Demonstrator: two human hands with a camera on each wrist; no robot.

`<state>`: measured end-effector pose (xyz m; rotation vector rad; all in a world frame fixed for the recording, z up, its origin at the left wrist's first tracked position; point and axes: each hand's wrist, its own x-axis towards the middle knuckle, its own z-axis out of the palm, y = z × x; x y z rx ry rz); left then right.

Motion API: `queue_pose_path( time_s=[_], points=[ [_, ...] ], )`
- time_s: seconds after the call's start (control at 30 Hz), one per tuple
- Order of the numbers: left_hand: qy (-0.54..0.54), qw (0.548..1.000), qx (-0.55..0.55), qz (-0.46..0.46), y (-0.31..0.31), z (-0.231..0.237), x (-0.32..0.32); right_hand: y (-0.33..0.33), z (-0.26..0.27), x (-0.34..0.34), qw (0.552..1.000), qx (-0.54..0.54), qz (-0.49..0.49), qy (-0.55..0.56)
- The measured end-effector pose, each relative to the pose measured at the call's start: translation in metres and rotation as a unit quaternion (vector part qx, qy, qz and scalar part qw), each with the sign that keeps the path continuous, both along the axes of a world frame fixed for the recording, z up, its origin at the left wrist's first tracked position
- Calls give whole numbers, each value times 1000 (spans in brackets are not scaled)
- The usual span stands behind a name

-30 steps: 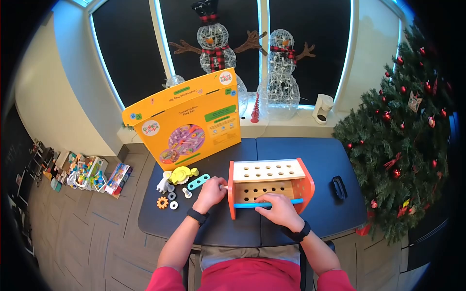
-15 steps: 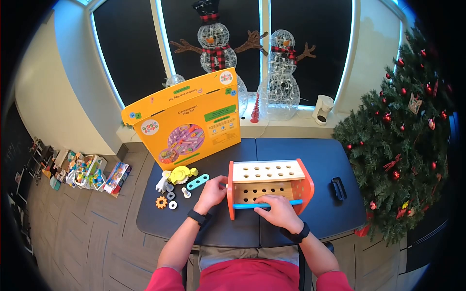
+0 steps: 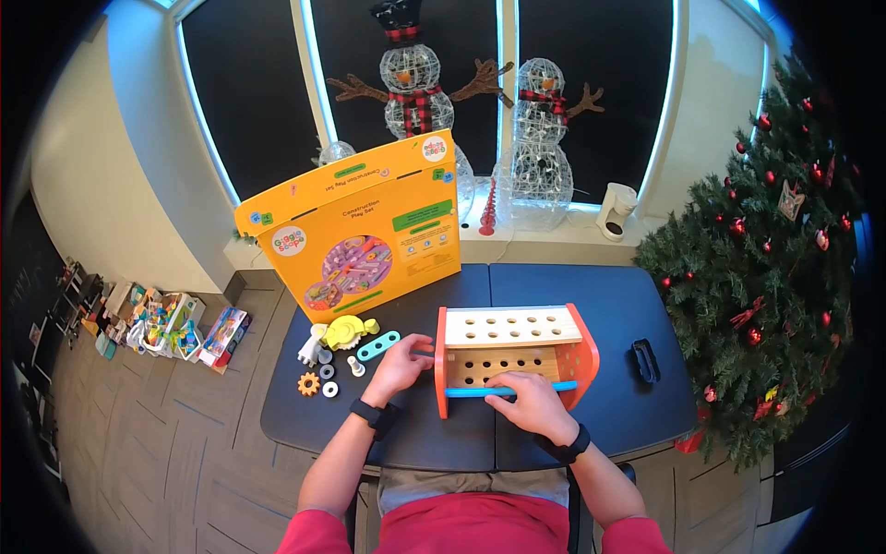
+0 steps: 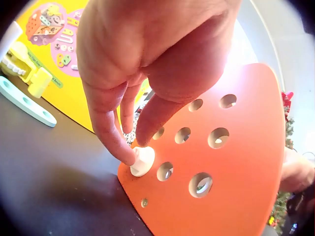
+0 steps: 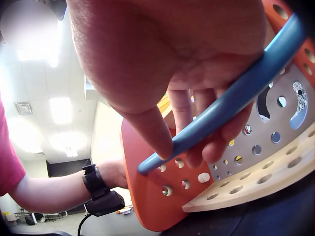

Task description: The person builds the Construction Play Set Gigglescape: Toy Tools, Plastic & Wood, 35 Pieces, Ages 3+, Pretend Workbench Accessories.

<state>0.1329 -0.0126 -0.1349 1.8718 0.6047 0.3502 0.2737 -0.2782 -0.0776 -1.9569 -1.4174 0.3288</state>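
In the head view, a toy toolbox with orange sides (image 3: 580, 355) stands on the dark table, with a pale perforated shelf (image 3: 510, 325) at the back. My left hand (image 3: 398, 367) is at its left side. The left wrist view shows thumb and finger pinching the head of a white toy bolt (image 4: 143, 161), which sits in a hole of the orange panel (image 4: 231, 157). The bolt's white end (image 5: 203, 177) shows on the inner face in the right wrist view. My right hand (image 3: 535, 404) grips the blue handle bar (image 5: 221, 109), fingers curled around it.
Left of the toolbox lie a teal strip (image 3: 378, 345), a white bolt (image 3: 356, 367), an orange gear (image 3: 308, 384), grey and white nuts and yellow pieces (image 3: 346, 331). A large yellow box (image 3: 360, 231) stands behind them. A black strap (image 3: 645, 360) lies at the right.
My left hand's fingers have shifted and straightened slightly beside the left panel. The right hand stays on the blue bar, and the toolbox keeps its place.
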Motion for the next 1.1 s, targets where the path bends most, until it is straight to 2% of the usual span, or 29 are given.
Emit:
queue_pose_path(
  time_s=[0.07, 0.2, 0.3, 0.4, 0.6, 0.8, 0.87, 0.97, 1.1],
  points=[
    [-4, 999, -37, 5, 3, -3, -2, 0, 0, 0, 1000, 1, 1, 0],
    [-1, 999, -32, 21, 3, 0, -14, -1, 2, -1, 1000, 6, 3, -1],
    [-13, 999, 20, 34, 4, 14, -34, -1, 0, 1, 1000, 21, 6, -10],
    [3, 989, 119, 82, 3, 37, -64, -2, 2, 0, 1000, 15, 4, 1],
    [93, 951, 227, 188, 18, 56, -130, -1, 3, 0, 1000, 4, 3, 29],
    [170, 933, 226, 223, 41, 23, -158, -2, 2, 1, 999, 24, 2, 39],
    [212, 906, 277, 239, 40, 16, -159, -2, 2, 1, 999, 25, 2, 32],
    [236, 892, 296, 246, 39, 10, -159, -3, 5, 1, 999, 26, 5, 28],
    [241, 898, 274, 244, 44, -2, -161, -4, 6, 1, 999, 18, 8, 41]
  ],
)
